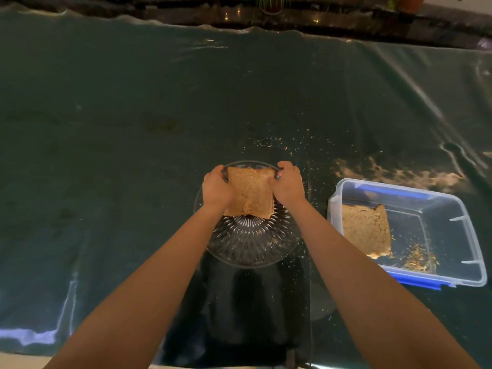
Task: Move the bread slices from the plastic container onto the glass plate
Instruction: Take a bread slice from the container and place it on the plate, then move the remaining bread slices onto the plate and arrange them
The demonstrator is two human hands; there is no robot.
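Observation:
A brown bread slice (250, 193) is held over the far half of the round ribbed glass plate (250, 243). My left hand (217, 186) grips its left edge and my right hand (288, 182) grips its right edge. Whether the slice rests on the plate or hovers just above it I cannot tell. To the right stands the clear plastic container (466, 235) with blue trim. Inside it, another bread slice (366, 230) leans against the left wall, with crumbs on the floor beside it.
The table is covered by a dark green cloth under a shiny transparent sheet (133, 129). Crumbs (269, 142) are scattered beyond the plate and around it. A dark ledge with plant pots (271, 6) runs along the far edge.

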